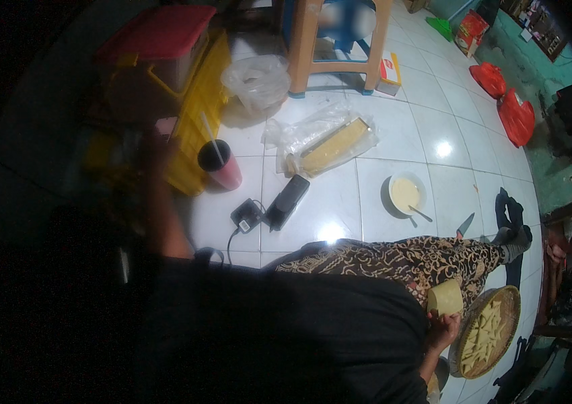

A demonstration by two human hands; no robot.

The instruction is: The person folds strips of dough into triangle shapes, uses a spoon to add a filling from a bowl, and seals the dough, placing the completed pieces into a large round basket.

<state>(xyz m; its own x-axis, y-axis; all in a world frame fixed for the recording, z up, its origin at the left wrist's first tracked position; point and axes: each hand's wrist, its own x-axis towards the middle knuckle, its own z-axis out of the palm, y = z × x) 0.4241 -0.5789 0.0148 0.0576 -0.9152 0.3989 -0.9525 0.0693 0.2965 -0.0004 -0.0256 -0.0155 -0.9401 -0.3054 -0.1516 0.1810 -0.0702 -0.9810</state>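
My right hand (445, 328), at the lower right, grips the edge of a pale yellow dough sheet or stack of sheets (445, 299) over my patterned cloth. Beside it stands a round woven bamboo tray (517, 303) with many folded pale dough pieces (483, 336). My left arm reaches toward the upper left; the left hand (157, 146) is dark and blurred near a small pinkish item (166, 126), and its grip cannot be made out. On the floor are a white bowl of creamy pale mixture (405, 192) with a spoon (421, 214) and a knife (465, 225).
An open plastic bag with yellow dough sheets (336, 146), a black device with a charger (286, 202) and a pink tumbler with a straw (228, 171) lie around the left side. Beyond are a yellow crate (202, 101), a plastic stool (300, 50) and red bags (515, 116).
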